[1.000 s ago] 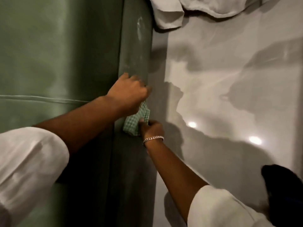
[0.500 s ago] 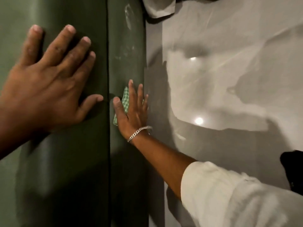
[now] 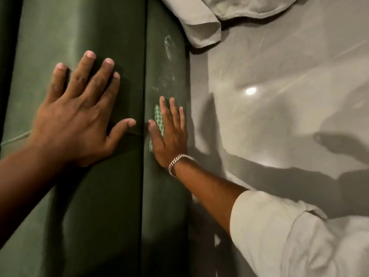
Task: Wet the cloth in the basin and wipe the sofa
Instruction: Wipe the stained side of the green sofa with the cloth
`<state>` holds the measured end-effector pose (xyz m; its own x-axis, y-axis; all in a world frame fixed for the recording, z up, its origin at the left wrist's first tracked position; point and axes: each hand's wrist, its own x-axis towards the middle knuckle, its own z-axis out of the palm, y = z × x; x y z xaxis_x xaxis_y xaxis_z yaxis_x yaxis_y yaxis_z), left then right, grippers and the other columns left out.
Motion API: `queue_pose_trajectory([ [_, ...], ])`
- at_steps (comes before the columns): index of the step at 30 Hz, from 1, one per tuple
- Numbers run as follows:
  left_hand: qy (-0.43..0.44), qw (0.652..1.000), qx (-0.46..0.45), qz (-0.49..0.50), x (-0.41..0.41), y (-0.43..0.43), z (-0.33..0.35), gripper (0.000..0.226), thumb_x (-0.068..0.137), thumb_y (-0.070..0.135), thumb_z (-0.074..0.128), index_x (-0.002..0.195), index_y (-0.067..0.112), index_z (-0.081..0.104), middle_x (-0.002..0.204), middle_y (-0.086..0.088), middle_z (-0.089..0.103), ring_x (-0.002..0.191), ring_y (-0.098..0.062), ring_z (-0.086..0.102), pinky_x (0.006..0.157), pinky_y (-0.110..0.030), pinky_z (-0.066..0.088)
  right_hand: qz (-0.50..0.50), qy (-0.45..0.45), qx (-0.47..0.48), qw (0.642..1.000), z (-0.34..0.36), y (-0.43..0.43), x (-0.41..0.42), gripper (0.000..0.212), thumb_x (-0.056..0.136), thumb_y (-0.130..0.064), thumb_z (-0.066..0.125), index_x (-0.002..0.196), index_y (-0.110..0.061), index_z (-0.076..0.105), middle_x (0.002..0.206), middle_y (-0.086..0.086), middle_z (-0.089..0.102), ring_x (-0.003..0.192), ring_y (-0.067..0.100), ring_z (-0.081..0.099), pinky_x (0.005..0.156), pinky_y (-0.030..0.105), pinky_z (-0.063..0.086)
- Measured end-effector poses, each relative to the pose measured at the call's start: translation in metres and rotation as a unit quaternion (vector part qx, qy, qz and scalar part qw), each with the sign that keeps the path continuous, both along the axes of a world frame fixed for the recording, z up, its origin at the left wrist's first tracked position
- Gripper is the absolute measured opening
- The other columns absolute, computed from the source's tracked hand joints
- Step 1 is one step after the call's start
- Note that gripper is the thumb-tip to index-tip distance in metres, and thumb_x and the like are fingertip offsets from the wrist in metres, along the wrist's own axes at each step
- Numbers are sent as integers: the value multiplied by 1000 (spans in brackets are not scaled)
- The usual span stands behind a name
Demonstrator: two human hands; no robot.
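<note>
The green sofa [image 3: 95, 216] fills the left half of the view. Its front panel [image 3: 165, 206] drops to the floor and carries whitish smears [image 3: 168, 47] higher up. My right hand [image 3: 169, 134], a chain bracelet on its wrist, lies flat on that panel and presses a green-and-white checked cloth [image 3: 158, 118] against it. Only a strip of the cloth shows between thumb and fingers. My left hand [image 3: 79, 116] rests flat on the sofa cushion with fingers spread and holds nothing. No basin is in view.
A glossy grey tiled floor [image 3: 279, 96] takes up the right half and reflects ceiling lights. A crumpled pale fabric [image 3: 209, 23] lies on the floor at the top, touching the sofa's edge.
A second ago both hands were bunched at the cloth on the front panel. My left hand has let go and spread flat on the cushion. My right hand has flattened over the cloth.
</note>
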<state>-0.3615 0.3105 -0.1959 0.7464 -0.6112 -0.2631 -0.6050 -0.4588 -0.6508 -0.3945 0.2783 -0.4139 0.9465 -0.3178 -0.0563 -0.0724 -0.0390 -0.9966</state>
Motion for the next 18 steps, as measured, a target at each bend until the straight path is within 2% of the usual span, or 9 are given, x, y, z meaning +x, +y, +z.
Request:
queue_pose_trajectory([
  [3, -2, 1000, -1, 10, -1, -1, -2, 91, 86, 68, 24, 150, 4, 30, 164, -17, 22, 155, -33, 4, 119, -63, 12, -11, 6, 24, 1000, -6, 4, -6, 66, 98, -61, 22, 159, -38, 8, 171, -3, 8, 158, 25, -1, 124, 60, 12],
  [6, -2, 1000, 10, 12, -2, -5, -1, 91, 86, 68, 23, 149, 4, 32, 164, -17, 23, 155, -33, 5, 119, -63, 10, -21, -6, -6, 1000, -7, 20, -27, 67, 97, -65, 16, 158, -43, 0, 171, -7, 1, 158, 28, -1, 123, 57, 16],
  [10, 1, 999, 30, 22, 0, -6, 0, 90, 85, 68, 25, 150, 6, 32, 165, -14, 21, 156, -30, 3, 118, -62, 7, -11, -24, -29, 999, -9, 1, 10, 61, 98, -64, 17, 154, -51, -4, 170, -6, 4, 157, 29, -1, 121, 60, 16],
  [14, 6, 999, 35, 22, -1, -7, 0, 91, 84, 69, 26, 151, 7, 31, 165, -13, 20, 156, -29, 2, 119, -63, 5, 13, -8, -2, 1000, -12, -14, 18, 63, 98, -57, 25, 158, -40, 9, 170, 0, 9, 157, 31, 0, 123, 59, 15],
  [18, 11, 999, 32, 42, -6, -16, 4, 91, 83, 69, 28, 151, 9, 30, 166, -11, 18, 156, -30, 1, 119, -64, 8, 11, -40, -16, 999, 0, 11, -36, 63, 99, -59, 24, 157, -45, 3, 170, -6, 5, 157, 27, 1, 123, 54, 18],
])
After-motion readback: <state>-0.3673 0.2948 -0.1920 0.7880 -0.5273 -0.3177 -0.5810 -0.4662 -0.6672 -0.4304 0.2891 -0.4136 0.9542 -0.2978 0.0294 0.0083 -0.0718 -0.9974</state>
